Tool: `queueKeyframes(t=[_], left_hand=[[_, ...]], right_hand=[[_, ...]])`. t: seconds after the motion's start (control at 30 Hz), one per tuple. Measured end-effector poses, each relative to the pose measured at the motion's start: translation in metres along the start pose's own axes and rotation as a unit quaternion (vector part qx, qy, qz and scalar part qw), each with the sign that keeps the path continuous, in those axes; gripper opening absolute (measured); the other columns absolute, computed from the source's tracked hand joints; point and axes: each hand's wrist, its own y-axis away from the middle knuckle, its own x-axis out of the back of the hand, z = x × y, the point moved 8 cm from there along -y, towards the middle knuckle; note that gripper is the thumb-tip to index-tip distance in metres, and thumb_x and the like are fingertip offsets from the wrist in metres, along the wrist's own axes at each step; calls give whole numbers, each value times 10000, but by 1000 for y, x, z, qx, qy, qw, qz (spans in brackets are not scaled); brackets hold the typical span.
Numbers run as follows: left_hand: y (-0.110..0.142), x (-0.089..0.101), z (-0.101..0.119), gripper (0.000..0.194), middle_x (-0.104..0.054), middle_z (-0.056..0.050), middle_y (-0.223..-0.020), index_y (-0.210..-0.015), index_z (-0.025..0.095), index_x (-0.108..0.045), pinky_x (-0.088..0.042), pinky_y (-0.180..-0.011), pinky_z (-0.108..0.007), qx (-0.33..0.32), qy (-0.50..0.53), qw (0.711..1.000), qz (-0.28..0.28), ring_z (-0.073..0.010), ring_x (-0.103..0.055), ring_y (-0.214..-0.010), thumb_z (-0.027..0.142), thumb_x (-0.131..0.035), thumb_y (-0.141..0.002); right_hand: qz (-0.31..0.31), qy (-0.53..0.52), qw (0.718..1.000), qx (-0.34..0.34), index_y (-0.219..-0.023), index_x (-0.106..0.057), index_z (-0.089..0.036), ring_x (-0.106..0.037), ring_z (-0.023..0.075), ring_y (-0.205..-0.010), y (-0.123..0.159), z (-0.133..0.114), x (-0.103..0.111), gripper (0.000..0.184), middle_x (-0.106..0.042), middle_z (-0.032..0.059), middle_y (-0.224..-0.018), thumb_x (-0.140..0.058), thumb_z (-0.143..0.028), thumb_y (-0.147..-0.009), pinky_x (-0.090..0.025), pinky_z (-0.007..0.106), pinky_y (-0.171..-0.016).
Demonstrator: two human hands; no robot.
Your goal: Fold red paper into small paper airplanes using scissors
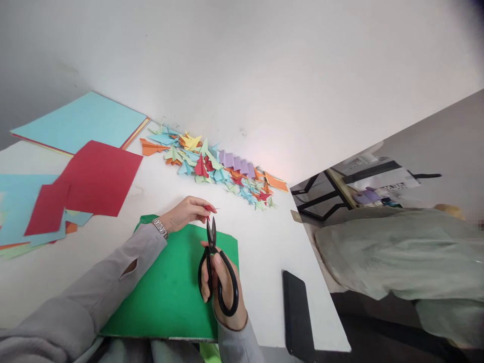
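Observation:
My left hand (pixel 184 214) pinches a small piece of red paper (pixel 210 208) above the far edge of a green mat (pixel 170 282). Black-handled scissors (pixel 212 246) are in my right hand (pixel 226 287), with fingers and thumb through the loops. Their blades stand slightly apart, tips pointing up at the red paper. I cannot tell whether the blades touch it. A watch (pixel 160 228) circles my left wrist.
Behind the hands lies a heap of small folded paper planes (pixel 212 164). Red sheets (pixel 102 176) and a blue paper stack (pixel 86 121) are at left. A black phone-like slab (pixel 298 315) lies at right, near the table edge. A white wall (pixel 242 65) rises behind.

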Motion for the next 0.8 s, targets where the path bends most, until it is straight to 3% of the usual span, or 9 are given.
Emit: queueKeyframes(t=[0.3, 0.8], left_hand=[[1, 0, 0, 147, -654, -54, -698, -711, 115, -730, -422, -569, -238, 6, -15, 1000, 2, -86, -513, -557, 155, -702, -572], [2, -2, 0, 155, -639, -48, -682, -737, 116, -730, -418, -581, -244, 12, -32, 999, -10, -85, -514, -557, 168, -705, -593]], right_hand=[[15, 25, 999, -20, -1157, -524, -137, -336, 39, -304, -2, 1, 4, 555, -450, -78, -517, -555, -557, -794, -254, 172, -276], [22, 52, 998, -24, -1155, -516, -141, -313, 26, -297, -1, 3, 6, 510, -424, -90, -509, -558, -517, -812, -238, 160, -275]])
